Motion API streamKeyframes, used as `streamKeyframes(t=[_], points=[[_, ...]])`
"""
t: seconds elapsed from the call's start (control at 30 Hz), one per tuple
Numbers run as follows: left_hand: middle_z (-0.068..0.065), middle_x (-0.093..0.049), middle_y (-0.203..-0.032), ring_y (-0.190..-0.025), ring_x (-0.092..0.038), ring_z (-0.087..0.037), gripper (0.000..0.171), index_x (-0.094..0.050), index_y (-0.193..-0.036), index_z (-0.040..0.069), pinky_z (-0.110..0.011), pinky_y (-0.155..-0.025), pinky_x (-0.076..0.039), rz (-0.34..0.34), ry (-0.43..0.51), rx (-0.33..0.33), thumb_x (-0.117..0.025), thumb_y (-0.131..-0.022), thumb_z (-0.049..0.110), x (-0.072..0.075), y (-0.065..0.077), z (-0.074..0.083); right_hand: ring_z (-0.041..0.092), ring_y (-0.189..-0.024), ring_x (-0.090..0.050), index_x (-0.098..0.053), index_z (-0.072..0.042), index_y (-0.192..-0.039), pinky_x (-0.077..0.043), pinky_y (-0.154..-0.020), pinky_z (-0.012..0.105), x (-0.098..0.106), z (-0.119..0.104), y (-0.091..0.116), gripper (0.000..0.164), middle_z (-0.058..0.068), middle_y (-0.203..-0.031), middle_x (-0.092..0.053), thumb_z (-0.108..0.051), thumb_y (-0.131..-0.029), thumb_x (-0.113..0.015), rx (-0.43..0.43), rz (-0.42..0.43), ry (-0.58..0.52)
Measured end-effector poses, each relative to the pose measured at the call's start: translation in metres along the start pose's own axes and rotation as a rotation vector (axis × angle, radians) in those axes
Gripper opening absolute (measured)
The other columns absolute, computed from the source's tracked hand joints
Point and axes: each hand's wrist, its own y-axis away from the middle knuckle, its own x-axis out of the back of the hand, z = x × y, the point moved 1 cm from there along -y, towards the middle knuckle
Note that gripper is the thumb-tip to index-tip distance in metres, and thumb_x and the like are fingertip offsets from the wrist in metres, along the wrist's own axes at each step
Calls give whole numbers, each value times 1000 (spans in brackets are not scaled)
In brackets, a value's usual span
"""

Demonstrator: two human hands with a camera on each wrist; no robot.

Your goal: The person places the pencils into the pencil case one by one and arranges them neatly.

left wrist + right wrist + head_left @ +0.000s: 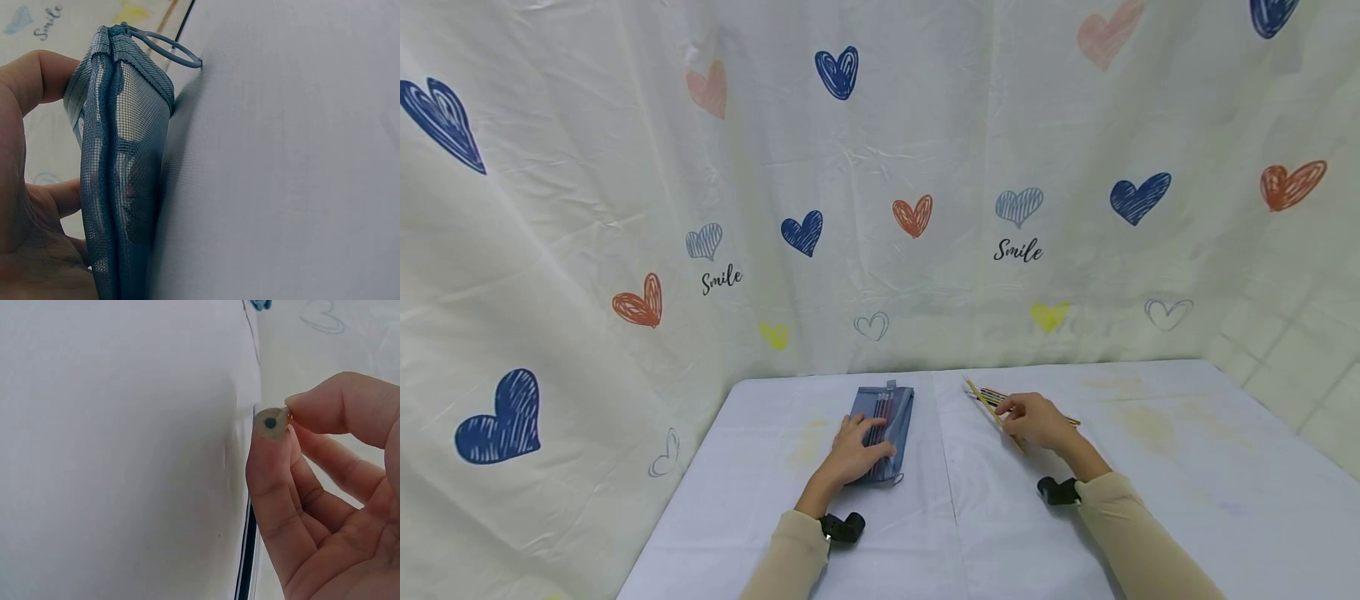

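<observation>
A blue mesh pencil case [904, 421] lies on the table with several pencils [881, 408] showing at its mesh. My left hand [852, 454] rests on the case, fingers spread across its upper face. In the left wrist view the case [140, 169] appears edge-on, its zipper and loop pull [169, 49] at the top, my fingertips against one side. To the right, my right hand [1037, 419] pinches a yellow pencil [1017, 442] between thumb and fingers. The right wrist view shows this pencil's end [270, 424] with a dark core. Several other pencils [1072, 422] lie beneath that hand.
A white cloth covers the table [985, 533]. Behind it hangs a white curtain [940, 308] printed with hearts. Dark cameras sit on both wrists, the left one [846, 527] close over the cloth. A seam runs down the tabletop between the hands.
</observation>
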Motion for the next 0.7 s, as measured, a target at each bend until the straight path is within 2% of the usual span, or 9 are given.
streamKeyframes(t=[0.13,0.3,0.47,0.7], points=[[-21,-29,-166,-157,-9,-49,68,-58,-144,19,-79,-115,-17,1,-2,2,-70,-82,42,0,0,1,15,-67,-57,-69,-3,-114,-46,-59,30,-4,-2,1,29,5,-84,-64,-6,-85,-69,-33,-3,-58],[-21,-29,-166,-157,-9,-49,67,-58,-144,19,-79,-114,-17,-3,-1,10,-70,-82,42,0,0,1,14,-63,-56,-68,0,-114,-44,-57,28,-9,-9,2,30,3,-79,-63,-3,-84,-68,-31,-23,-109],[-21,-29,-166,-157,-9,-50,68,-58,-145,19,-79,-114,-18,-1,-5,8,-70,-82,42,1,0,1,15,-66,-57,-67,2,-117,-46,-60,29,-14,-22,5,32,6,-81,-64,-4,-85,-67,-38,-53,-157],[-20,-30,-166,-157,-10,-50,68,-58,-145,19,-79,-114,-18,0,-7,8,-71,-82,42,0,-1,0,17,-74,-63,-67,1,-118,-54,-65,30,-24,-33,7,32,10,-88,-65,-6,-87,-70,-61,-51,-201]])
